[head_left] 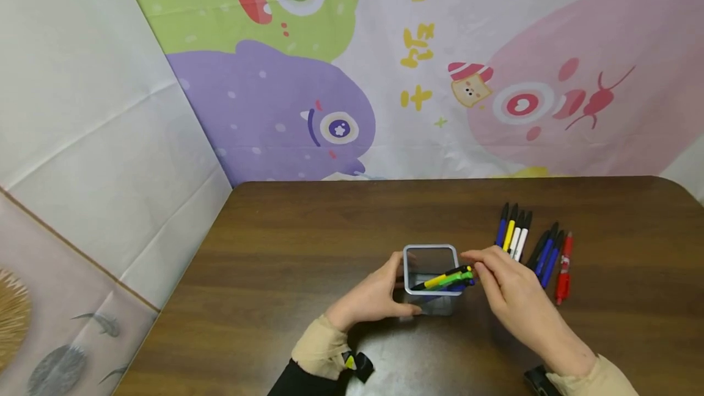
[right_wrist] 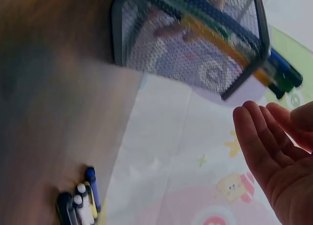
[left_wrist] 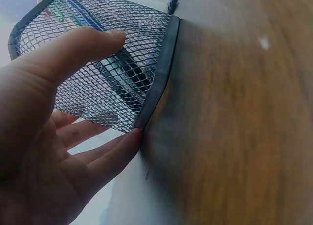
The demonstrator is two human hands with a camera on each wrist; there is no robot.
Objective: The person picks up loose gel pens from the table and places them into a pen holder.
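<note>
A mesh pen holder (head_left: 442,307) with a pale rim stands on the table in front of me, and several pens (head_left: 447,278), yellow, green and blue, lean out of it to the right. My left hand (head_left: 371,295) grips the holder from its left side. In the left wrist view, the thumb (left_wrist: 93,44) lies along one mesh wall and the fingers reach round below, one fingertip at the dark base edge. Just right of the pens' ends is my right hand (head_left: 514,292). The right wrist view shows its fingers (right_wrist: 261,137) extended, with nothing between them.
Right of the holder, beyond my right hand, white, yellow and blue pens (head_left: 516,234) lie side by side. Next to them are several dark and blue pens (head_left: 546,255) and a red pen (head_left: 564,267). A cartoon-printed cloth (head_left: 407,151) hangs behind the brown table (head_left: 286,243).
</note>
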